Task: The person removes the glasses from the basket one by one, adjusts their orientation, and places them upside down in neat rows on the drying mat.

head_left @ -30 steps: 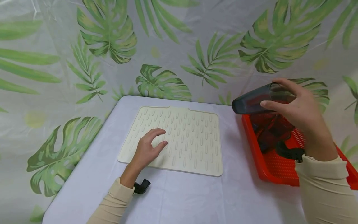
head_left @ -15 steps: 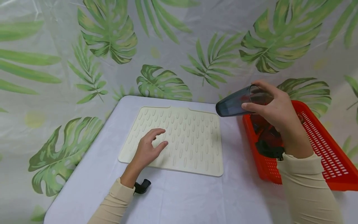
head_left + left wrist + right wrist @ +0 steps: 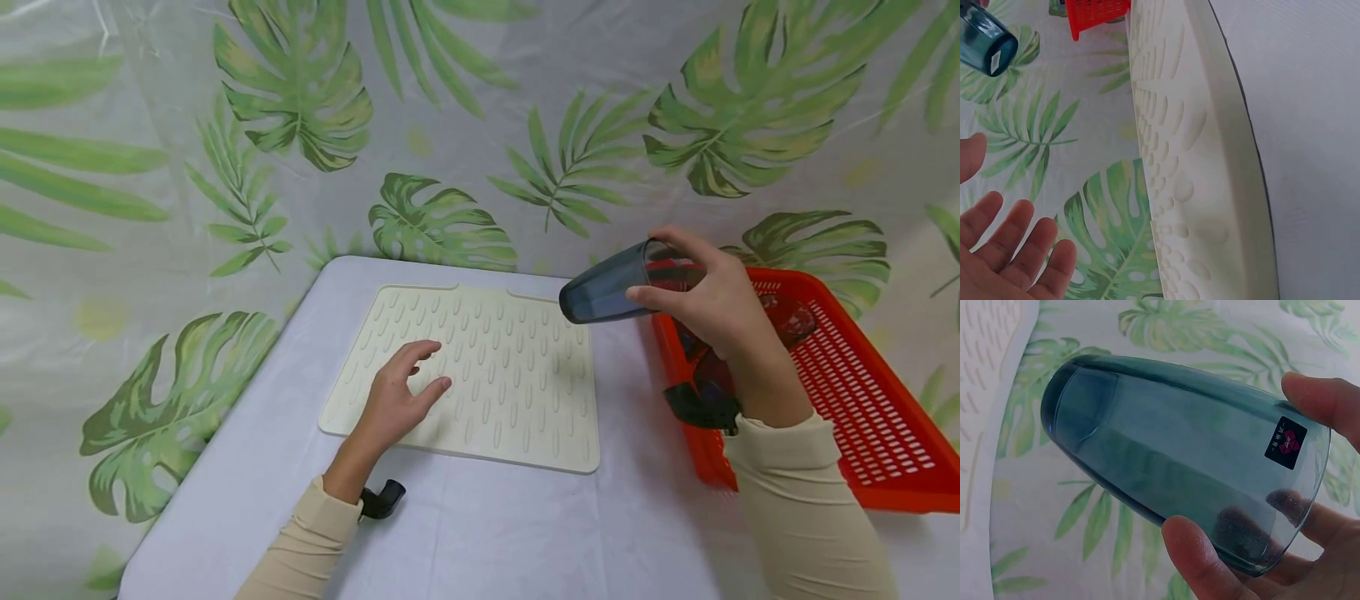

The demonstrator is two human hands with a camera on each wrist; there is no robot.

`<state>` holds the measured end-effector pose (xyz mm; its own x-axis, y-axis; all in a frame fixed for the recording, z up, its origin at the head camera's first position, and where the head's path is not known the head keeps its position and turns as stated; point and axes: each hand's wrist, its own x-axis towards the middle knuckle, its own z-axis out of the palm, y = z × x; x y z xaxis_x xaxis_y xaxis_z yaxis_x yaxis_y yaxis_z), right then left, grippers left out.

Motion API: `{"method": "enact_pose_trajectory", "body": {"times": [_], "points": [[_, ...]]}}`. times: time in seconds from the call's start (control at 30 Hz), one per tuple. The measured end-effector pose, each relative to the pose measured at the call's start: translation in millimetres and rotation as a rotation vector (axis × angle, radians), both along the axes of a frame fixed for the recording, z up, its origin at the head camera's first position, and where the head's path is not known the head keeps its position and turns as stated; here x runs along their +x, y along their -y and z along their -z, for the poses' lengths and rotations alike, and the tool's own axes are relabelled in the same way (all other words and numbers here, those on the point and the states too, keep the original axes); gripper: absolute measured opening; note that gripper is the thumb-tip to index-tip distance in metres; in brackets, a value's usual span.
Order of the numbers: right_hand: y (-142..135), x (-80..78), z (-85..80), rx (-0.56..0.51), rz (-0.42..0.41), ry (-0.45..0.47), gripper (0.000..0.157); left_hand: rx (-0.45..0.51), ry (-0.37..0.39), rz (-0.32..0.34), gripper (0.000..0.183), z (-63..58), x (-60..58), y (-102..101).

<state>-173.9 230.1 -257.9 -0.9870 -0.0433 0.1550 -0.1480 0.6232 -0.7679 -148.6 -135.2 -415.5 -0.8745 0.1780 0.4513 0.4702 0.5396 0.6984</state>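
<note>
Black label (image 3: pixel 1285 442) on glass (image 3: pixel 1154 453), right-wrist view only.

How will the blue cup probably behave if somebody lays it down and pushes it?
The blue cup may roll: its rim looks round. It seems stiff, showing no dent where the right hand grips it. Its smooth, glossy surface may be slippery.

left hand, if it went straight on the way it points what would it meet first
Probably the leafy backdrop, after the left hand crosses above the pale mat; its height is unclear, so the mat could come first.
</note>
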Motion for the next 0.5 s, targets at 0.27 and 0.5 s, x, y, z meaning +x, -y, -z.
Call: {"method": "enact_pose_trajectory", "body": {"times": [0.27, 0.5], "points": [[8, -1.0, 8.6, -0.038, -0.032, 0.031, 0.074, 0.006, 0.01, -0.004, 0.05, -0.5, 0.4, 0], [18, -0.6, 17.9, -0.005, -0.058, 0.037, 0.074, 0.015, 0.012, 0.004, 0.051, -1.2, 1.9, -1]]}}
